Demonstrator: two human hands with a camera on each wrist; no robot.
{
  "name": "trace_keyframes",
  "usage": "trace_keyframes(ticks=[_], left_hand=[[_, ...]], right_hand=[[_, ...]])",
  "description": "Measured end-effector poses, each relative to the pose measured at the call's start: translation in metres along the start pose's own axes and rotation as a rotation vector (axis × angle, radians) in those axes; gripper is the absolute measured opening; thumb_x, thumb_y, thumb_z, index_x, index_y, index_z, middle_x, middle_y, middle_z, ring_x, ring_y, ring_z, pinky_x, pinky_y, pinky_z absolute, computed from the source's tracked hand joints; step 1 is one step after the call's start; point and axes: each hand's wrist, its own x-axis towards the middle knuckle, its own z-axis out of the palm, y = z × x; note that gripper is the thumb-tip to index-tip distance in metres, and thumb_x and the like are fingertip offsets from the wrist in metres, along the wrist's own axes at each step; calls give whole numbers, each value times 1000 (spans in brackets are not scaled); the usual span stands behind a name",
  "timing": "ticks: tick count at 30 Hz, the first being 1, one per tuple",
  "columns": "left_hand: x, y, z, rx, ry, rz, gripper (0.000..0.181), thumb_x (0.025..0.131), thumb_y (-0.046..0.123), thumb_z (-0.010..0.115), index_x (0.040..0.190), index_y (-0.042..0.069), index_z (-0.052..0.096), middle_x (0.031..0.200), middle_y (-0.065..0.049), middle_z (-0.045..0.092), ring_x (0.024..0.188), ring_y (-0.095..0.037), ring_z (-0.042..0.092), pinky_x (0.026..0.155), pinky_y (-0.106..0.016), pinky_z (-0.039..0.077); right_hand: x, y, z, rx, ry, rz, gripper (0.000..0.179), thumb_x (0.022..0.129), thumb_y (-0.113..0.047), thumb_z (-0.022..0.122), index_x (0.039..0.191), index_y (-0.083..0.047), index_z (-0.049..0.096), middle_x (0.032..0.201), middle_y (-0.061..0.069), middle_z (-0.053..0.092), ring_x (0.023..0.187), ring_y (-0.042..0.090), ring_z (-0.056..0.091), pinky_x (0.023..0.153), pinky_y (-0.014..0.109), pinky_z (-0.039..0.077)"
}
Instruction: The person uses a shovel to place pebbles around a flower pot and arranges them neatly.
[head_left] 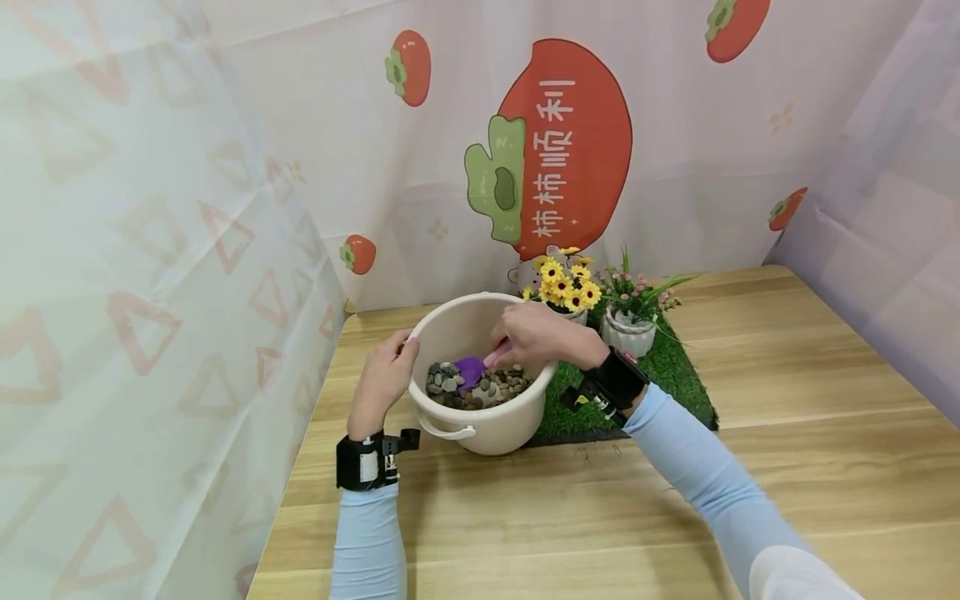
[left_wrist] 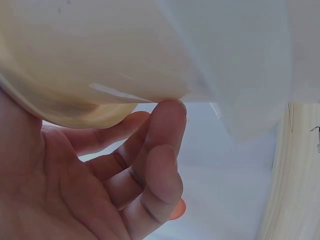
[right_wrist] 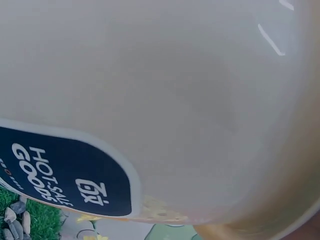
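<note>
A cream bucket (head_left: 504, 429) stands on the table with many small stones (head_left: 491, 393) in its bottom. Inside it, a toy shovel with a purple blade (head_left: 470, 372) and a pink handle touches the stones. My right hand (head_left: 536, 333) reaches over the rim and grips that handle; the bucket wall (right_wrist: 175, 100) fills the right wrist view and hides this hand. On the bucket's left side, my left hand (head_left: 382, 379) holds the rim. In the left wrist view, its curled fingers (left_wrist: 167, 125) touch the outside of the bucket (left_wrist: 100, 50).
Behind and right of the bucket lies a mat of artificial grass (head_left: 675, 379). Pots of yellow flowers (head_left: 566, 287) and pink flowers (head_left: 630, 333) stand on it. Some grey stones (right_wrist: 17, 220) lie on the grass. A printed curtain (head_left: 420, 183) hangs behind the wooden table (head_left: 600, 517).
</note>
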Motion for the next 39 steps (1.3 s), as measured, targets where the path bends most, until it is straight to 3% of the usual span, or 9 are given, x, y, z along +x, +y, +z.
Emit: trace_keyframes(ticks=[9,20,27,39], left_hand=[[-1,0,0,4,3,14,44,105,33,40,139,10,55,118,-20,67,99,-35,67,79,-46,56],[-1,0,-1,12,3,14,44,105,33,39,139,10,55,115,-19,68,97,-34,66,78,-45,55],[-1,-1,-2,13,7,-14,44,105,35,38,139,13,54,116,-18,67,97,-33,64,79,-45,53],[-2,-1,-1,8,2,9,44,105,35,38,138,12,55,117,-18,67,98,-33,64,80,-45,52]], right_hand=[[-9,-9,0,-1,68,89,20,86,-44,72,89,-25,76,80,-11,70,79,10,52,73,28,42],[-16,-17,2,-11,147,70,13,89,-34,72,92,-23,76,82,-8,72,83,14,56,77,31,43],[-16,-19,5,11,172,32,14,91,-34,69,98,-23,76,83,-7,70,82,14,52,81,32,38],[-23,-21,3,64,203,99,14,90,-37,70,96,-26,75,82,-12,69,83,10,55,78,31,35]])
